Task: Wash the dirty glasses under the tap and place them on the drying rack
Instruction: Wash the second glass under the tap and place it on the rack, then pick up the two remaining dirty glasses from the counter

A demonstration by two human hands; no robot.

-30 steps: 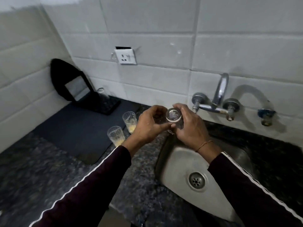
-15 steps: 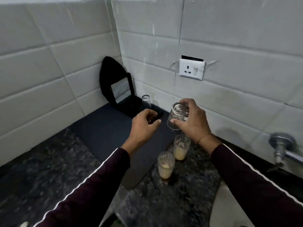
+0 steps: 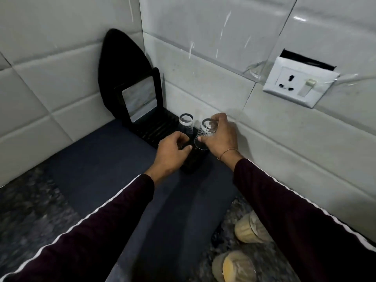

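My right hand (image 3: 220, 137) grips a clear textured glass (image 3: 205, 132) turned upside down, over the black slatted drying rack (image 3: 156, 129) in the wall corner. Whether the glass touches the rack I cannot tell. A second clear glass (image 3: 185, 124) stands upside down on the rack just to its left. My left hand (image 3: 173, 152) hovers beside the held glass with curled fingers and holds nothing. Two dirty glasses with yellowish residue (image 3: 251, 228) (image 3: 234, 266) stand on the counter at the lower right, partly hidden by my right sleeve.
The rack sits on a dark blue mat (image 3: 114, 169) over the speckled granite counter (image 3: 30, 210). A black stand with a mirror-like panel (image 3: 140, 97) leans in the corner. A white wall socket (image 3: 299, 86) is at the upper right. Tiled walls close off the back and left.
The view has swung left from the sink to the corner. My right hand carried the washed glass from the tap to the rack; my left hand let go and followed alongside.
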